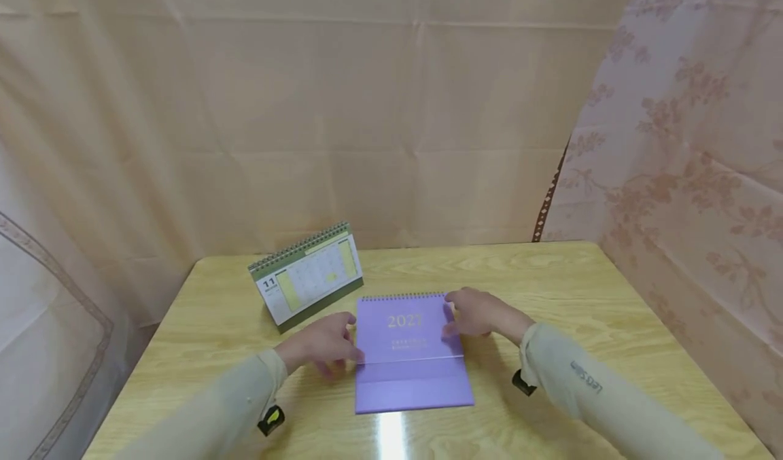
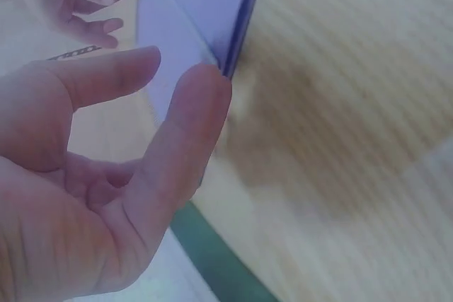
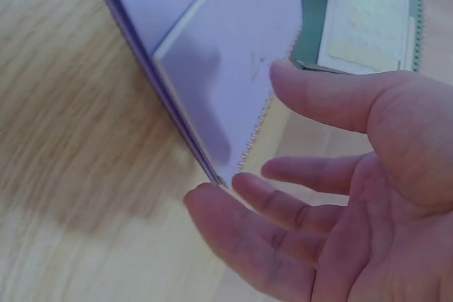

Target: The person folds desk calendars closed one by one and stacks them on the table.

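A purple desk calendar [image 1: 408, 372] with gold "2021"-like lettering, its last digit hard to read, lies flat with its base flap folded out towards me. A spiral binding runs along its far edge. My left hand [image 1: 327, 343] is at its left edge, and in the left wrist view one fingertip [image 2: 202, 86] meets or nearly meets that edge. At the upper right corner is my right hand [image 1: 480, 312], thumb over the cover; in the right wrist view its fingers [image 3: 226, 224] are loosely bent beside the corner. Neither hand visibly grips the calendar.
A green-and-white desk calendar [image 1: 312, 276] showing "11" stands tilted up behind my left hand, angled on the wooden table [image 1: 520, 270]. A beige curtain [image 1: 391, 120] hangs behind the table, and a flowered cloth [image 1: 691, 174] hangs at the right.
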`<state>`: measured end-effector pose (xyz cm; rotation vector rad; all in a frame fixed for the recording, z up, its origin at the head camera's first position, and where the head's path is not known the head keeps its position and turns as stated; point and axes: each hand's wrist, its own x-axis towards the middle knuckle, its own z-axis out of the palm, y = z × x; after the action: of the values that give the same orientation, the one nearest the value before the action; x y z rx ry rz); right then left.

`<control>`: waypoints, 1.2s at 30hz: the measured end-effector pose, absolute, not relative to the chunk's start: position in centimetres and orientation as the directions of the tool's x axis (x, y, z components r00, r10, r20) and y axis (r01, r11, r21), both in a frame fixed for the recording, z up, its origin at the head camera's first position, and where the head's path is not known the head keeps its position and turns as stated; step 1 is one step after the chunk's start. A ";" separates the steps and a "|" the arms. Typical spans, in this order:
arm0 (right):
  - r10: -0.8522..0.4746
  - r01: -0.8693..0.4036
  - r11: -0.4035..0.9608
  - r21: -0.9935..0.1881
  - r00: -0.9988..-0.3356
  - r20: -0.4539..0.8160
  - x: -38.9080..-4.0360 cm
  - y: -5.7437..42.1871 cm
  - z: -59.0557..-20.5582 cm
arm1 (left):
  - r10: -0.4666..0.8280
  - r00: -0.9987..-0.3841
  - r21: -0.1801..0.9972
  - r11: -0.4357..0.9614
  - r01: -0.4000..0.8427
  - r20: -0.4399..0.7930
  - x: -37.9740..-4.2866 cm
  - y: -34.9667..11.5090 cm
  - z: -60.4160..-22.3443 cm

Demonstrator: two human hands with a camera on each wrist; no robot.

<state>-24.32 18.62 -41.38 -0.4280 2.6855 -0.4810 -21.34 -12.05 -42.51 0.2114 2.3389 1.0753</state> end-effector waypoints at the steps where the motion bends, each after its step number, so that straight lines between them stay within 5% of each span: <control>1: -0.356 -0.216 0.886 -0.409 -0.883 -0.305 -24.5 18.6 -41.2 | 0.359 -0.836 0.744 0.663 -0.086 -0.415 -21.5 -12.2 -42.2; 10: -0.437 -0.164 0.726 -0.668 -0.860 -0.264 -26.5 17.8 -40.7 | 0.397 -0.838 0.746 0.666 -0.017 -0.374 -21.6 -15.0 -38.2; 21: -0.502 0.032 0.537 -0.843 -0.791 -0.350 -29.1 17.0 -39.7 | 0.355 -0.857 0.691 0.723 -0.002 -0.373 -22.1 -18.2 -34.5; 25: -0.528 0.051 0.469 -0.882 -0.784 -0.326 -29.8 16.5 -39.2 | 0.370 -0.898 0.757 0.650 0.065 -0.239 -22.2 -20.1 -33.0; 31: -0.541 0.000 0.431 -0.902 -0.800 -0.259 -30.7 14.6 -37.7 | 0.150 -0.989 0.864 0.495 0.085 0.011 -21.9 -22.9 -32.0; 36: -0.531 -0.009 0.378 -0.926 -0.822 -0.209 -31.5 12.4 -36.6 | 0.030 -0.999 0.933 0.358 -0.023 -0.036 -22.4 -25.1 -33.0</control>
<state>-31.55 12.35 -36.60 -0.4644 2.1642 -1.4488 -22.39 -25.15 -33.04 0.0060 2.5501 1.7536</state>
